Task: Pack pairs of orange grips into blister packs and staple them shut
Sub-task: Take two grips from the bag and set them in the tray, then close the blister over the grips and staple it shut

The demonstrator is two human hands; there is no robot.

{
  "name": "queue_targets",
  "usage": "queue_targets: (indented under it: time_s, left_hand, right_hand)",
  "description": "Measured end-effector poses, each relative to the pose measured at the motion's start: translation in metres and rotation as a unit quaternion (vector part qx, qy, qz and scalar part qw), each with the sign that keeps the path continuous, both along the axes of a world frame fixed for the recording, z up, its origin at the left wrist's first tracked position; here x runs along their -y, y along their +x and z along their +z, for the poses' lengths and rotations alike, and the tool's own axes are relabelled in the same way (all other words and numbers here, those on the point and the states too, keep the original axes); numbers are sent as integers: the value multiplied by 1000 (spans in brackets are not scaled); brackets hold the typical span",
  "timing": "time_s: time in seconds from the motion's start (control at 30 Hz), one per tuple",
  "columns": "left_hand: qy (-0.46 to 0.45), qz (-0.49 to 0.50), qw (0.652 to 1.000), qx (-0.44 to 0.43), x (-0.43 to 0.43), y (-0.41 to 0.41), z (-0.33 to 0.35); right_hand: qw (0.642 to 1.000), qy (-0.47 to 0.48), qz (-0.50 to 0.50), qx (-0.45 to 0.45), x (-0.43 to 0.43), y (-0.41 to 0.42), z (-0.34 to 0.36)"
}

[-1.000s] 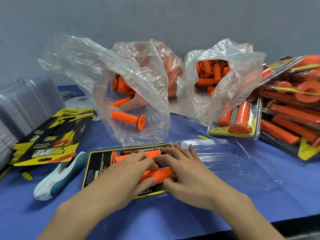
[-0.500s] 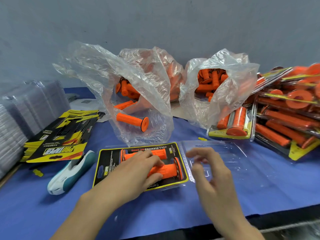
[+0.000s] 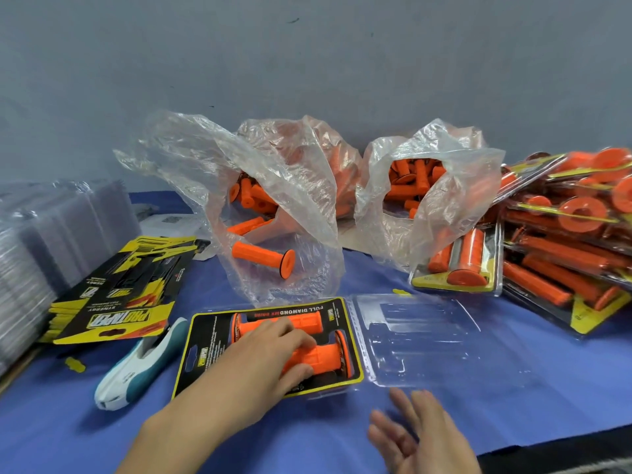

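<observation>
An open blister pack (image 3: pixel 201 357) lies on the blue table in front of me, with a black and yellow card in its left half. Two orange grips (image 3: pixel 307 321) lie side by side in it. My left hand (image 3: pixel 263 364) rests on the grips, with its fingers curled over the nearer one. The clear lid half (image 3: pixel 424 340) lies flat to the right. My right hand (image 3: pixel 417 439) hovers near the table's front edge, its fingers spread and holding nothing. A white and teal stapler (image 3: pixel 140 364) lies left of the pack.
Two clear bags of loose orange grips (image 3: pixel 263 258) (image 3: pixel 413 186) stand at the back. Finished packs (image 3: pixel 564 248) are heaped at the right. Printed cards (image 3: pixel 116 306) and a stack of clear blisters (image 3: pixel 44 241) sit at the left.
My right hand has left the grips and drawn back toward me, down to the table's front edge. My left hand stays on the grips.
</observation>
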State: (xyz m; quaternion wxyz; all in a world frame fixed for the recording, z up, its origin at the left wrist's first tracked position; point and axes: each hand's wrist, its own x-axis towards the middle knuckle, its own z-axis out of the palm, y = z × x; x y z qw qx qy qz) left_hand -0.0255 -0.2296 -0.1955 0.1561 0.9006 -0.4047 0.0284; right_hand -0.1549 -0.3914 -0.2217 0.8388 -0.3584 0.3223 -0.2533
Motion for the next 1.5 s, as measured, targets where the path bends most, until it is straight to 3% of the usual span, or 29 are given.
queue_targets:
  time_s: [0.23, 0.4, 0.47, 0.63, 0.73, 0.83, 0.97, 1.07, 1.13, 1.33, 1.5]
  left_hand:
    - [-6, -8, 1000, -6, -5, 1, 1]
    - [-20, -21, 999, -17, -9, -2, 2]
    - [-24, -22, 999, -7, -9, -4, 1]
    - [-40, -37, 998, 27, -7, -9, 2]
    - [-46, -54, 997, 41, -12, -13, 9]
    - [-45, -47, 994, 87, -24, -20, 20]
    - [-158, -67, 967, 189, -39, -38, 34]
    - [-230, -62, 931, 277, -38, -53, 34]
    - [-238, -58, 924, 293, -34, -54, 25]
    - [-53, -52, 950, 303, -17, -30, -24]
    - [-42, 0, 942, 332, 8, -27, -38]
  right_hand:
    - [997, -72, -12, -12, 1, 23, 3]
    - [958, -287, -17, 1, -13, 21, -7]
    - [920, -393, -16, 4, -19, 22, -8]
    - [755, -654, -13, 34, -21, 29, -7]
    - [694, -716, 43, 51, -17, 31, -11]
    - [632, -773, 32, 39, -11, 29, -10]
    - [582, -812, 37, 31, -2, 31, -10]
    - [508, -857, 83, 31, 5, 35, -9]
    - [465, -880, 92, 36, 9, 38, -9]
    - [456, -888, 27, 46, 17, 43, -11]
    - [439, -897, 34, 45, 27, 48, -16]
